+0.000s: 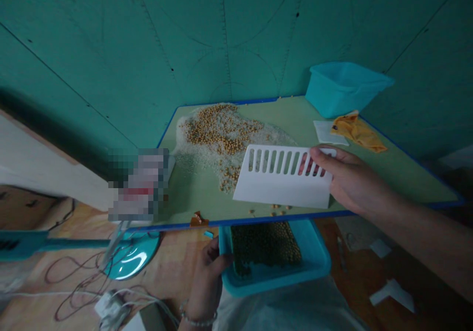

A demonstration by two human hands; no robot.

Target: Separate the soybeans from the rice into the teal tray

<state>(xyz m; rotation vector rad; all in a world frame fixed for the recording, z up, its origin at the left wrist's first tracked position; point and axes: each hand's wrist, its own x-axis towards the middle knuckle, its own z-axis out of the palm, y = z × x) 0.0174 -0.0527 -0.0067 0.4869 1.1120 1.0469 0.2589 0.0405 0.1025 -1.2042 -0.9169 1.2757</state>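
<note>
My right hand [347, 176] grips the slotted end of a white plastic scraper [281, 188], thumb on the near face and fingers showing through the slots. The scraper stands tilted above the green tabletop [199, 198], hiding part of it. Behind and left of it spreads a pile of tan beans [216, 129] mixed with small whitish grains [273, 134]. A few loose beans [275, 206] lie by the front edge. Below that edge, my left hand [214, 267] is closed on the left rim of a turquoise basin [275, 285], which holds dark green grains and tan beans [266, 245].
A second turquoise basin [325, 97] stands at the back right, with an orange cloth [360, 133] and a white sheet [327, 133] in front. A blurred-out object [138, 188] sits at the table's left edge. Cables [136, 291] and a turquoise round base [136, 257] are on the floor.
</note>
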